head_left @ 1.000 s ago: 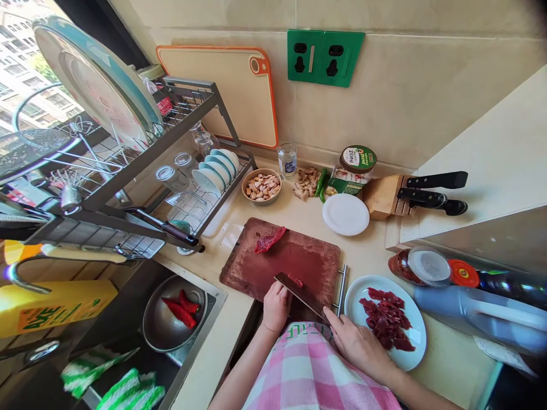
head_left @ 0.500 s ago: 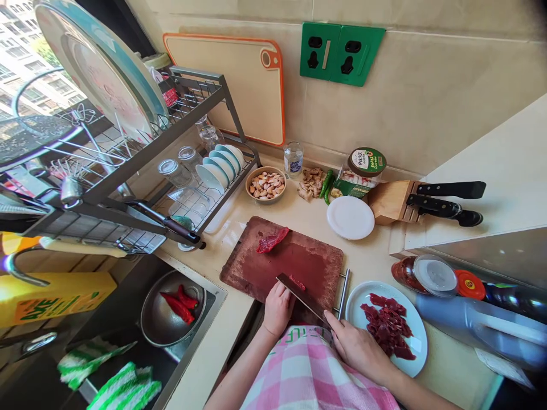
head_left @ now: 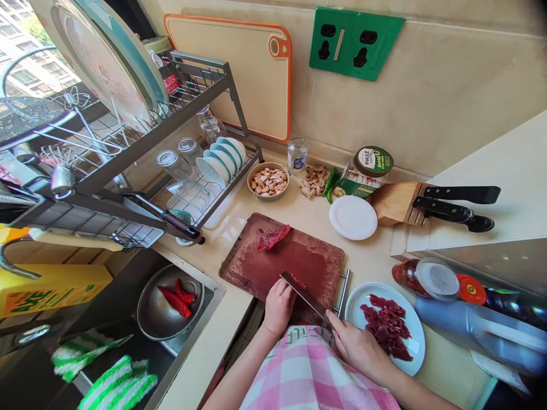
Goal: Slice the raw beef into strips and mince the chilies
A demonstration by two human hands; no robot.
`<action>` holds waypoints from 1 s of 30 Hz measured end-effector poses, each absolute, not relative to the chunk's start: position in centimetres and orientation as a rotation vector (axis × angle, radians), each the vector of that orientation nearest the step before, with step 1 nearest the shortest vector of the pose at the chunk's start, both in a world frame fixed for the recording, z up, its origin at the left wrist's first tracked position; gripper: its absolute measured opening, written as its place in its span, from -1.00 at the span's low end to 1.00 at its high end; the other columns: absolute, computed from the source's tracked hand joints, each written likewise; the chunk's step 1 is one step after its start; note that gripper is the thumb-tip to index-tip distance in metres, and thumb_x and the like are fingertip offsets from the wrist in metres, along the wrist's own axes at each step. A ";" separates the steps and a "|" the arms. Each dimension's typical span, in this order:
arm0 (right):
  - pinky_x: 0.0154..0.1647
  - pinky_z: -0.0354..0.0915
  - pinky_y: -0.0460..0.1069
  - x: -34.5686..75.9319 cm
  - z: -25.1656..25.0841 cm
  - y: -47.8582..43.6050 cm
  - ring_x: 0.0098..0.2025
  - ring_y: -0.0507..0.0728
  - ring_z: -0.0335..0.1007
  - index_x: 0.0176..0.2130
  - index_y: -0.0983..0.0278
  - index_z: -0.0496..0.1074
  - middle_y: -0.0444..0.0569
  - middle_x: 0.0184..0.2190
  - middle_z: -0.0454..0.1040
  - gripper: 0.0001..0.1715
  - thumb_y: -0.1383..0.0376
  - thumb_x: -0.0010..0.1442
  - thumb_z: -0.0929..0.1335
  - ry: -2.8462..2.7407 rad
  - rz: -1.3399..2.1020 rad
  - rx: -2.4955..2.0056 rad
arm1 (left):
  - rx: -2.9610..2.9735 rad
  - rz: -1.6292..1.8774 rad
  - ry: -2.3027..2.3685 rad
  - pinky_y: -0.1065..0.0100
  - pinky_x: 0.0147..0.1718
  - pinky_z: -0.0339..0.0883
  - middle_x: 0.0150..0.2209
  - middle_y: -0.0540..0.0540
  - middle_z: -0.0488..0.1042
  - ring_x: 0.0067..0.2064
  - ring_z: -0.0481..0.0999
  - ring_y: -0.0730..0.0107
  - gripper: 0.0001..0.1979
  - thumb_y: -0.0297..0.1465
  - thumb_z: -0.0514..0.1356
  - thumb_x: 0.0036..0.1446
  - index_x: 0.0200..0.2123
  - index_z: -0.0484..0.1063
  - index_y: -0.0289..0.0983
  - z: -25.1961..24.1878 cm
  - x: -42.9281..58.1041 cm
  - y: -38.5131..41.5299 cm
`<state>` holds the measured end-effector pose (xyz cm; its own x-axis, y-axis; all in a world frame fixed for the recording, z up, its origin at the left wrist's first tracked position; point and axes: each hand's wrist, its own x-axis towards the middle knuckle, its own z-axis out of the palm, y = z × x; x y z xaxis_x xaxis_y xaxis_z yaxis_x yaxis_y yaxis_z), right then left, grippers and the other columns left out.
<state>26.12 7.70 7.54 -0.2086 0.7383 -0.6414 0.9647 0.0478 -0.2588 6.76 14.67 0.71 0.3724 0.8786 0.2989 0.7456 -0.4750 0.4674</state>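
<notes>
My right hand (head_left: 359, 344) grips the handle of a kitchen knife (head_left: 306, 297), whose blade slants across the near part of the brown cutting board (head_left: 318, 256). Close against the blade's tip half, my left hand (head_left: 278, 307) rests with curled fingers at the board's front edge; whatever lies beneath those fingers is hidden. A thin strip of red meat (head_left: 298, 281) shows just beyond the blade. Farther back on the board lies a larger piece of raw meat (head_left: 273, 238). To the right, a plate (head_left: 417, 341) carries a heap of sliced meat (head_left: 387, 327).
Behind the board stand a bowl of garlic (head_left: 268, 181), ginger (head_left: 315, 182), green chillies (head_left: 330, 181), a small white plate (head_left: 352, 218) and a knife block (head_left: 391, 202). Bottles (head_left: 474, 324) lie at right. Left are a dish rack (head_left: 149, 136) and a sink pan with red chillies (head_left: 176, 302).
The camera view has shifted slightly, so the background sits a little differently. Both hands, the knife and the meat keep nearly the same places on the board.
</notes>
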 end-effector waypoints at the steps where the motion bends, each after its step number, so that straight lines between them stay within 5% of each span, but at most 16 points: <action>1: -0.39 0.24 -0.08 26.0 7.5 7.9 -0.28 0.15 0.47 0.17 0.23 0.12 0.08 -0.22 0.49 -0.44 0.39 0.18 0.10 1.991 -0.928 1.722 | 2.369 0.762 1.452 0.24 -0.12 0.40 -0.22 -0.11 0.45 -0.13 0.42 0.29 -0.84 -0.45 0.06 0.15 -0.22 0.41 -0.26 0.6 6.7 14.7; 11: -0.43 0.20 -0.11 24.5 7.3 10.5 -0.31 0.11 0.47 0.12 0.20 0.17 0.03 -0.30 0.51 -0.53 0.35 0.22 0.09 2.025 -0.888 1.801 | 2.244 0.782 1.538 0.29 -0.19 0.41 -0.18 -0.10 0.44 -0.15 0.43 0.34 -0.81 -0.38 0.06 0.16 -0.21 0.44 -0.22 0.6 6.5 14.5; 19: -0.30 0.25 -0.09 27.1 8.0 7.4 -0.25 0.09 0.45 0.13 0.19 0.16 0.01 -0.23 0.49 -0.51 0.30 0.24 0.06 2.068 -1.070 1.913 | 2.507 0.754 1.362 0.20 -0.03 0.34 -0.15 -0.09 0.46 -0.08 0.42 0.30 -0.74 -0.51 0.02 0.16 -0.12 0.41 -0.21 -0.1 5.8 14.4; 30: -0.51 0.21 -0.12 27.2 7.3 5.8 -0.42 0.10 0.46 0.12 0.14 0.20 -0.02 -0.36 0.49 -0.43 0.41 0.14 0.12 2.070 -0.781 1.801 | 2.357 0.812 1.444 0.29 -0.13 0.39 -0.23 -0.11 0.44 -0.09 0.40 0.33 -0.77 -0.48 -0.01 0.18 -0.23 0.43 -0.24 -0.1 6.0 14.4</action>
